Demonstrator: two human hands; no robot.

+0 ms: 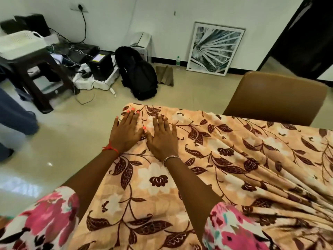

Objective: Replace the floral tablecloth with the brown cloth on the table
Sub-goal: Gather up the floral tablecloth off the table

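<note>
A peach floral tablecloth [225,168] with dark brown leaves and white flowers covers the table, bunched into folds on the right. My left hand [126,131] lies flat on it near the table's far left corner, fingers spread. Beside it, thumbs touching, my right hand [163,137] also rests palm down on the cloth. Neither hand grips anything. A folded brown cloth [164,75] lies on the floor by the far wall.
A brown chair [277,98] stands at the table's far side. On the floor to the left are a black backpack [138,76], cables and electronics [93,69], and a dark stool [34,74] holding a white basket. A framed picture [214,49] leans on the wall. Another person's legs [14,114] are at the left edge.
</note>
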